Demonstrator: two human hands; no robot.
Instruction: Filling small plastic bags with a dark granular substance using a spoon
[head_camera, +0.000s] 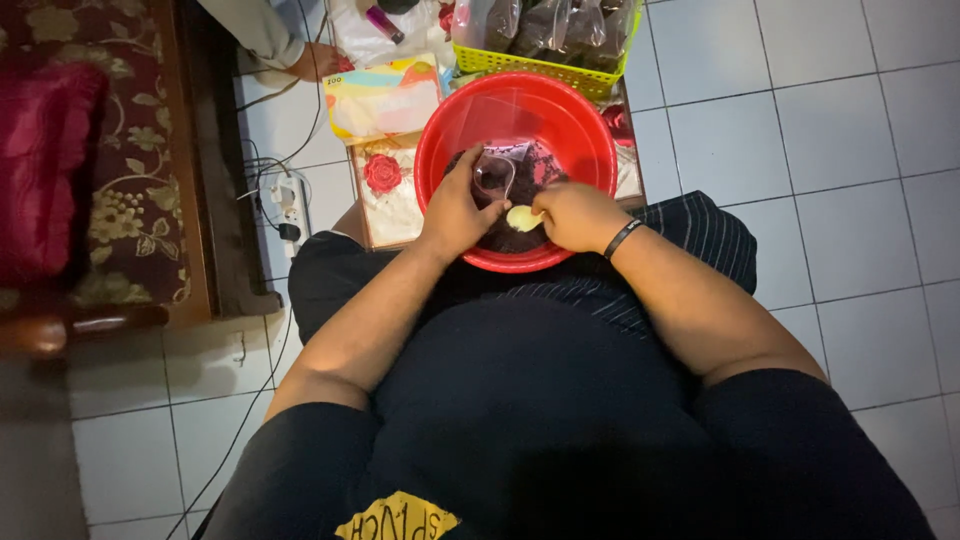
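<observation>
Sitting on a white tiled floor (840, 150) with a red basin (520, 110) right in front, on a low table (385, 205) with a rose-print cover. Left hand (455, 210) has its grip pinched on the mouth of a small clear bag (497, 170) over the dark stuff in the basin; right hand (577, 215) is closed round a pale scoop (522, 217). Yellow basket (545, 65) of filled bags sits behind, a floral sofa (130, 180) and power strip (285, 200) off left, plus someone else's hand (318, 60).
</observation>
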